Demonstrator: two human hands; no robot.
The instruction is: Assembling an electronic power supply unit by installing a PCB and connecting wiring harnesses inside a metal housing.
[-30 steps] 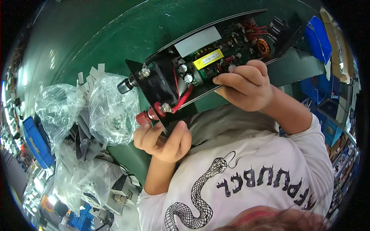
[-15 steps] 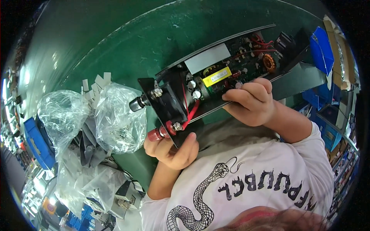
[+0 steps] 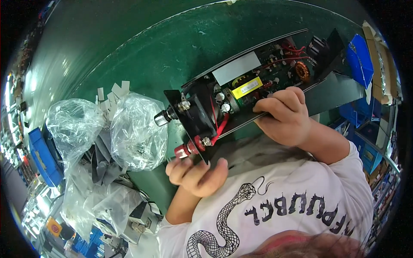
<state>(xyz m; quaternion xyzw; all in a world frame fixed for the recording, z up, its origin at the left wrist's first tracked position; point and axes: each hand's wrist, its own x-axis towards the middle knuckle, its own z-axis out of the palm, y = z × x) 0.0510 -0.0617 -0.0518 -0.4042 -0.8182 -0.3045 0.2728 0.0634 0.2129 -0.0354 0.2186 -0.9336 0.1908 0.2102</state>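
An opened power supply unit lies slanted in front of me, its circuit board exposed in a long dark metal housing. A yellow-wrapped transformer and a copper-wound coil sit on the board. The black end panel at left carries a black binding post and a red binding post, with a thick red wire running from the red one. My right hand grips the housing's near edge, fingers curled over it. Just below the red post, my left hand is open, thumb and fingers apart.
Clear plastic bags stand at left, with small white pieces behind and dark grey sheets between them. A blue bin is farther left. At right are another blue bin and cardboard. The bench is green.
My left hand has dropped away from the red binding post, and its fingers have spread. In the picture, the unit's left end has shifted slightly right and down. My right hand keeps its grip.
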